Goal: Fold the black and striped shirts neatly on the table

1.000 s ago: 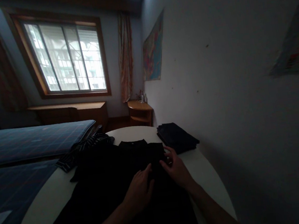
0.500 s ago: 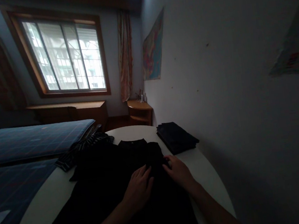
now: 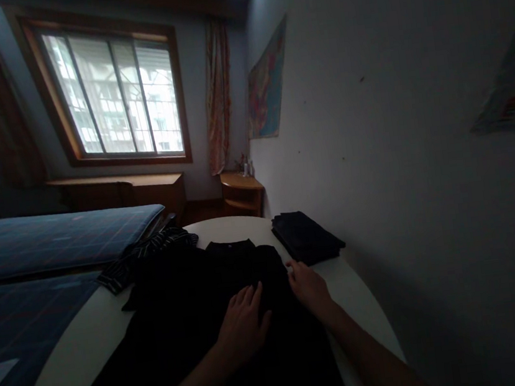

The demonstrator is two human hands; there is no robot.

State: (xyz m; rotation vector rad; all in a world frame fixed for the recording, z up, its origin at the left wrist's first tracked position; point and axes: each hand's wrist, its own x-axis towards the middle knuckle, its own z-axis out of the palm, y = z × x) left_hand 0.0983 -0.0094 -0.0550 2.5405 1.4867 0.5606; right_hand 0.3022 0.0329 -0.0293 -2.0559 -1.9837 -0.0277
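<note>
A black garment (image 3: 192, 314) lies spread over a round white table (image 3: 88, 339), its collar toward the far edge. My left hand (image 3: 245, 323) rests flat on the cloth near its middle, fingers stretched out. My right hand (image 3: 310, 286) sits at the garment's right edge, fingers curled onto a folded-in part of the fabric; the dim light hides whether it grips the cloth.
A folded dark stack (image 3: 307, 236) lies at the table's far right by the wall (image 3: 398, 157). A striped garment (image 3: 147, 251) hangs at the far left edge. Beds with blue covers (image 3: 42, 241) stand to the left; a window (image 3: 115, 101) and wooden furniture lie beyond.
My right hand has moved slightly right and toward me along the garment's edge. My left hand has shifted a little and flattened on the cloth.
</note>
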